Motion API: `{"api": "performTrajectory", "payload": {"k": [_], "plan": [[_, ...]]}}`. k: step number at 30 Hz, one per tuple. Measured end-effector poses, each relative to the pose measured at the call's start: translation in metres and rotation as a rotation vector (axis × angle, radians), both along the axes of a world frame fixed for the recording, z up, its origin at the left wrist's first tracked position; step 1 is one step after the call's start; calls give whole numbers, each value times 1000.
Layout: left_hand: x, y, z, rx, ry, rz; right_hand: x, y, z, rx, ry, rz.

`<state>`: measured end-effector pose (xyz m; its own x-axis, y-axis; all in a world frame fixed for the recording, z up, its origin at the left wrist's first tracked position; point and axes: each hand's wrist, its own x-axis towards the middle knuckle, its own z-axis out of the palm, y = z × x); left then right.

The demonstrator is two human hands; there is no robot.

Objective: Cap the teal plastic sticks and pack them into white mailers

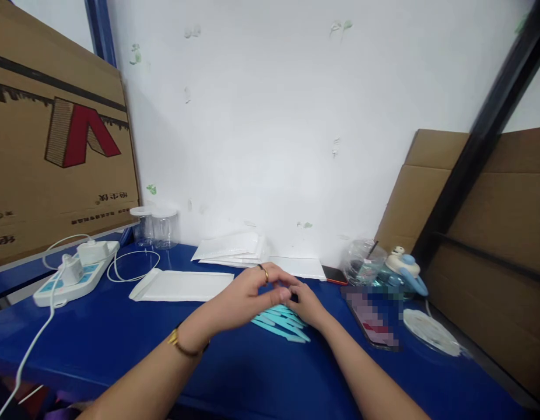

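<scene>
A loose pile of thin teal plastic sticks (281, 324) with pale ends lies on the blue table, partly under my hands. My left hand (255, 294), with a ring and a gold bracelet, hovers over the pile's far side. Its thumb is apart from its bent fingers, and nothing shows between them. My right hand (309, 303) is at the pile's right edge, its fingers curled in and meeting the left fingertips. What the right fingers pinch, if anything, is hidden. Left of my hands lies a flat white padded envelope (185, 286).
White envelopes (230, 248) are stacked by the wall. A power strip (84, 274) with cables and clear jars (165, 230) stand left. On the right are a phone (370, 318), a plastic cup (361, 262), a blue-white toy-like object (405, 271) and a round white lid-like disc (431, 332).
</scene>
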<state>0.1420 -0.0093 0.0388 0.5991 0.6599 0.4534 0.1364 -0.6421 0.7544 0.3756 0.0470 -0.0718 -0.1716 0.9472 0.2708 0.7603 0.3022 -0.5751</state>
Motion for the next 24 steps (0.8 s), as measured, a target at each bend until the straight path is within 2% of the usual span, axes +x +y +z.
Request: {"api": "performTrajectory", "payload": {"k": [2,5,7,9,11,16,21,24], "plan": [[15,41,-20,14,161,110,1,7,2,-56,-2,6],[20,92,-65,35,304,188,6,14,4,-99,27,18],[19,110,-90,74,374,163,9,15,3,-92,53,4],[20,118,-103,97,419,148,11,16,0,-86,78,-9],[22,119,-106,96,445,153,13,18,-3,-97,123,10],[19,121,-100,175,478,231,26,23,-8,-161,245,75],[2,132,-100,165,490,336,51,18,-4,-209,231,35],[-3,134,-100,184,432,383,58,11,3,-130,170,-26]]}}
